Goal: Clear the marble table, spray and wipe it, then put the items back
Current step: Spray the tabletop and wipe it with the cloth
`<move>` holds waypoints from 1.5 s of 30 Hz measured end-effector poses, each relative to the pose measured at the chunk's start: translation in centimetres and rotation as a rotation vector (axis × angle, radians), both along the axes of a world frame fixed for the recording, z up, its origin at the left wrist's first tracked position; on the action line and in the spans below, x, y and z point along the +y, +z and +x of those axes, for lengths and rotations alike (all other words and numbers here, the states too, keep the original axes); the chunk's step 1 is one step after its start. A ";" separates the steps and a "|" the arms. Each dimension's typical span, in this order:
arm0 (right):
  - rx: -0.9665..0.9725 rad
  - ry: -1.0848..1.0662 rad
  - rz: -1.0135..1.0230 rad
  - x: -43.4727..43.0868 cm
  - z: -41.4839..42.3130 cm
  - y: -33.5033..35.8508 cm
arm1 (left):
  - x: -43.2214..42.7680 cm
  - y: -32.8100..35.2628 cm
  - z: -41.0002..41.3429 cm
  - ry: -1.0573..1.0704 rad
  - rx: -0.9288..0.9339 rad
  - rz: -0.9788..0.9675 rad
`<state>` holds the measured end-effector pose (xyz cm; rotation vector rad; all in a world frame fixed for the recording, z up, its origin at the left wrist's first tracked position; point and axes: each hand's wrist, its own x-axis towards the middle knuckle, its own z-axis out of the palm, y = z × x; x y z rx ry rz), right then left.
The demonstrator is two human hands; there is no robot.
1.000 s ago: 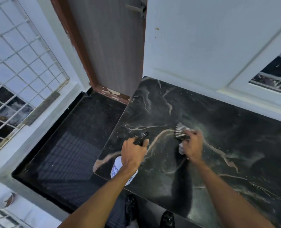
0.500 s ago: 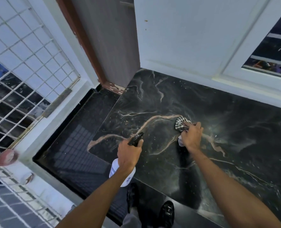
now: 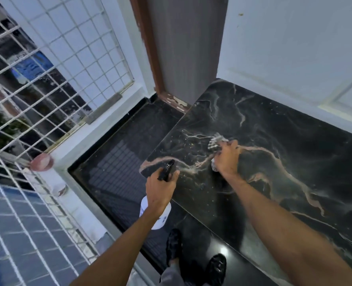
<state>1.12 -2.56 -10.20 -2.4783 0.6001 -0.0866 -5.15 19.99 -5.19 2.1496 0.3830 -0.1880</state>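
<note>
The black marble table [image 3: 284, 145] with pale veins fills the right half of the view, its surface speckled with fine droplets. My right hand [image 3: 227, 158] presses a checked cloth [image 3: 215, 142] flat on the marble near the table's left part. My left hand [image 3: 160, 188] grips a white spray bottle [image 3: 157, 214] with a black trigger head [image 3: 166, 170], held upright just off the table's left front corner, nozzle toward the marble.
A white wall [image 3: 294, 48] and a window frame border the table's far side. A brown door frame [image 3: 150, 58] stands at the far left corner. A dark floor [image 3: 119, 162] lies left of the table, bounded by a white metal grille [image 3: 47, 69]. My black shoes [image 3: 195, 259] show below.
The view has swung a little to the left and both hands have shifted slightly with it. The cloth stays under my right hand and the bottle stays in my left.
</note>
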 end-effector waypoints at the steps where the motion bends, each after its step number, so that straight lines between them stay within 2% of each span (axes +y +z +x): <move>1: -0.005 0.116 -0.041 1.7 0.0 0.0 | 0.8 -0.3 0.1 -0.017 -0.001 -0.003; 3: -0.039 0.337 -0.073 3.8 0.3 -0.6 | 2.5 -0.7 0.6 -0.046 -0.002 -0.025; 4: -0.036 0.348 -0.060 4.0 1.3 -0.5 | 3.3 -0.9 1.0 -0.049 0.004 -0.039; 7: 0.042 0.069 -0.018 4.8 5.4 -0.4 | 5.3 -1.3 1.7 -0.030 0.010 -0.063; 8: 0.055 0.042 -0.042 5.9 5.8 -0.2 | 5.6 -1.4 1.7 -0.020 0.011 -0.067; 9: 0.045 0.098 -0.073 7.6 6.1 -0.1 | 6.1 -1.5 1.8 -0.006 0.018 -0.072; 12: -0.052 0.475 -0.093 10.7 6.0 -0.2 | 7.1 -1.9 2.4 0.016 0.041 -0.081; 13: -0.057 0.498 -0.065 10.7 6.6 -0.3 | 7.4 -1.9 2.7 0.014 0.040 -0.082; 16: -0.013 0.210 -0.008 11.2 8.7 0.0 | 8.7 -2.4 3.1 0.024 0.027 -0.108; 17: 0.007 0.214 -0.017 12.0 8.6 0.1 | 9.2 -2.6 3.0 0.014 0.021 -0.119; 20: -0.035 0.435 -0.064 12.2 6.1 0.2 | 9.7 -2.5 2.5 -0.013 0.027 -0.132; 21: -0.038 0.410 -0.052 11.1 5.4 0.2 | 9.6 -2.4 2.2 -0.015 0.040 -0.126; 25: 0.033 0.029 -0.025 7.3 2.5 0.4 | 8.6 -2.3 0.8 0.010 0.055 -0.108; 27: 0.029 0.166 -0.048 8.8 -0.3 0.5 | 8.0 -2.4 -0.3 0.003 0.074 -0.099; 30: 0.011 0.563 -0.006 10.0 -4.9 -0.1 | 6.9 -2.5 -2.2 0.002 0.088 -0.105; 31: -0.006 0.591 0.009 9.3 -5.3 -0.3 | 6.7 -2.4 -2.6 0.016 0.089 -0.100; 32: -0.026 0.522 0.031 8.5 -5.3 -0.4 | 6.5 -2.4 -3.1 0.035 0.083 -0.092; 34: -0.022 0.234 0.045 7.6 -5.1 -0.5 | 6.6 -2.5 -3.7 0.074 0.075 -0.085; 35: -0.003 0.179 0.028 7.9 -5.3 -0.4 | 6.6 -2.5 -4.0 0.085 0.079 -0.081; 36: 0.009 0.238 -0.001 8.8 -5.6 -0.1 | 6.7 -2.5 -4.2 0.093 0.087 -0.082; 39: -0.006 0.623 -0.034 10.6 -6.2 -0.3 | 7.3 -2.4 -4.5 0.105 0.085 -0.099; 40: -0.021 0.643 -0.032 10.6 -5.3 -0.2 | 7.5 -2.3 -4.5 0.120 0.076 -0.106; 43: 0.007 0.271 -0.002 12.2 -0.8 -0.2 | 8.6 -2.5 -3.9 0.170 0.052 -0.095; 44: 0.010 0.222 -0.008 13.8 0.0 -0.2 | 9.0 -2.5 -3.8 0.182 0.047 -0.091; 45: -0.009 0.278 -0.025 15.8 0.3 -0.1 | 9.5 -2.5 -3.8 0.191 0.044 -0.085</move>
